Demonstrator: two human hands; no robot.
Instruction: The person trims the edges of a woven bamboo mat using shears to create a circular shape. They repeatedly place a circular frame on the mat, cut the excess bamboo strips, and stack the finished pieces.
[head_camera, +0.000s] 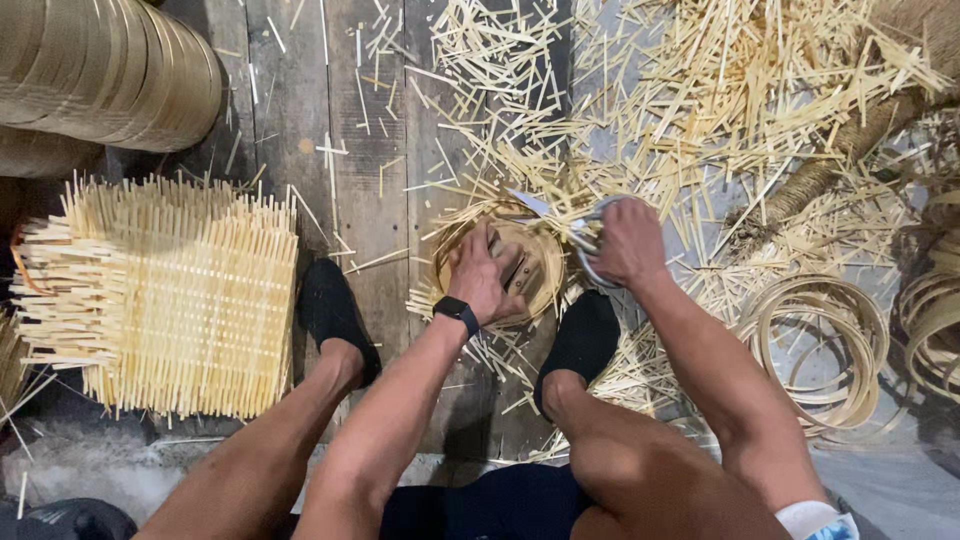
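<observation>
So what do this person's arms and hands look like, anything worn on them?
Both arms are bare, with no sleeves and no gloves. The left hand has a black smartwatch with a black band on its wrist. The right hand and its wrist carry nothing.
</observation>
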